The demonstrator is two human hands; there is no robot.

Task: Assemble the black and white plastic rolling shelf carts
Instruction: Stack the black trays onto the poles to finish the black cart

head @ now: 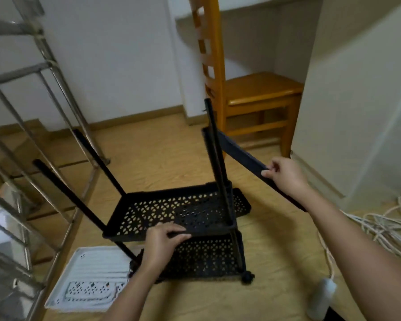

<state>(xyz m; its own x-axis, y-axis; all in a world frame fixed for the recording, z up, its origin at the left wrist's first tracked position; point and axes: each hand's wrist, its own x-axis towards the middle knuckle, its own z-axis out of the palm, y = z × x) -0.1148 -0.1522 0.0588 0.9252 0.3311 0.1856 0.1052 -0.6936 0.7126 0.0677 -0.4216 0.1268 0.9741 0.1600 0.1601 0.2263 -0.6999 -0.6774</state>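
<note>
- The black cart (202,258) stands on the wood-pattern floor (171,154) in the middle of the view, only partly built.
- Its lower tray (218,277) sits near the floor. One caster (247,278) shows clearly at the near right corner. The near left corner is hidden behind the left forearm.
- The middle tray (153,212) sits above the lower one and looks a little tilted, with the floor visible through its holes.
- The left hand (163,239) holds the near rim of the middle tray, fingers over the top and thumb along the edge.
- Two bare poles (97,161) rise from the left side of the cart and lean to the far left.
- On the right side a long pole (214,154) stands up. It is blurred, and I cannot tell if one or two poles are there.
- The right hand (287,174) grips a third black tray (239,154), fingers curled round its rim. This tray is seen edge-on and slopes down to the near right, where the right forearm covers its end.
- The far corner of the third tray meets the long pole, but the joint is too blurred to judge.
- White trays (88,281) lie flat on the floor at the near left, partly covered by the left arm.
- A metal frame (56,72) fills the left edge, cut off by the picture.
- A wooden chair (259,89) stands far right, and white cables (380,228) lie tangled at the right.
</note>
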